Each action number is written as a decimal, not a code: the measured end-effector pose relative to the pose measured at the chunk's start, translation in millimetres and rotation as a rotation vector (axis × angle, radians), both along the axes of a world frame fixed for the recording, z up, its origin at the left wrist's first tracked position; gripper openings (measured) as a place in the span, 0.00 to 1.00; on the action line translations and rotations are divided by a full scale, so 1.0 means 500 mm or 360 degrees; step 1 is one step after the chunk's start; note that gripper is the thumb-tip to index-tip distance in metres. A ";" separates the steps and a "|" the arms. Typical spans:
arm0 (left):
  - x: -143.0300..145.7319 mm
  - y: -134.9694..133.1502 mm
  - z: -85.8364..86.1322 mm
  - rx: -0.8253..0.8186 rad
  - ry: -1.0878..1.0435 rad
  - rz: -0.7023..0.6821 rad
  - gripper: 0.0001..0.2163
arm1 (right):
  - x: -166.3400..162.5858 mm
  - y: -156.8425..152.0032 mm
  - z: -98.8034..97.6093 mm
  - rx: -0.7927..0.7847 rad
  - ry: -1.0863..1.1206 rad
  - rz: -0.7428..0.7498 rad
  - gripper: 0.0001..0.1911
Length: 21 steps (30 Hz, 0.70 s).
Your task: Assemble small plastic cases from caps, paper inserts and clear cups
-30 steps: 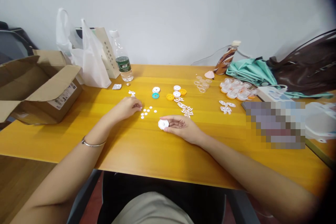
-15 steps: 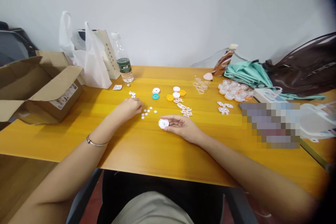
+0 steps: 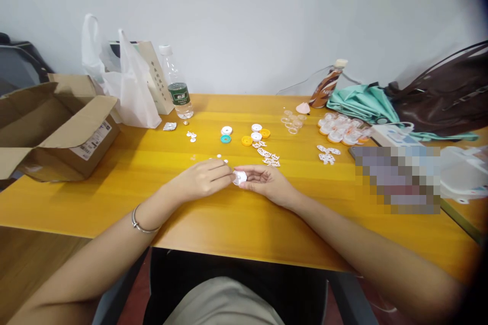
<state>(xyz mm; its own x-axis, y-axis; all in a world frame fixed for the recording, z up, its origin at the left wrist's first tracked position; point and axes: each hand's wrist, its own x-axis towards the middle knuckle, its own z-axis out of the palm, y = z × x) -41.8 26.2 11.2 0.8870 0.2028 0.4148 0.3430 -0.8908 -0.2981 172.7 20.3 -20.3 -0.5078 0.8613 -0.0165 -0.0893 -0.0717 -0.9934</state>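
My right hand point(image 3: 267, 183) rests on the yellow table point(image 3: 236, 223) and holds a small white round cap point(image 3: 240, 177) between thumb and fingers. My left hand point(image 3: 202, 180) has its fingertips pinched together and touching that cap; anything between them is too small to make out. Just beyond my hands lie a few tiny white discs point(image 3: 220, 156). Farther back sit white, teal and orange caps point(image 3: 247, 134) and white lacy plastic pieces point(image 3: 269, 157).
An open cardboard box point(image 3: 53, 127) stands at the left, with a white plastic bag point(image 3: 129, 86) and a water bottle point(image 3: 177, 86) behind. At the right are clear and orange parts point(image 3: 343, 129), a teal cloth point(image 3: 362, 101), a brown bag point(image 3: 446, 96) and a drink bottle point(image 3: 328, 86).
My left hand left the tiny white discs and moved right and toward me, and its pinched fingertips now touch the white cap. My right hand has tilted the cap slightly.
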 end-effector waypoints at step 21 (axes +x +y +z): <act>-0.004 0.016 -0.007 -0.0714 -0.0684 0.0038 0.07 | 0.001 0.003 0.000 -0.0059 0.0002 -0.0061 0.19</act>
<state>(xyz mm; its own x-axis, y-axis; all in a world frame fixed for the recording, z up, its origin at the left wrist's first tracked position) -43.8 34.1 7.9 0.6529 0.4577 0.6035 0.3704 -0.8880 0.2727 173.1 21.7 -20.3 -0.4743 0.8791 -0.0482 -0.0942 -0.1050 -0.9900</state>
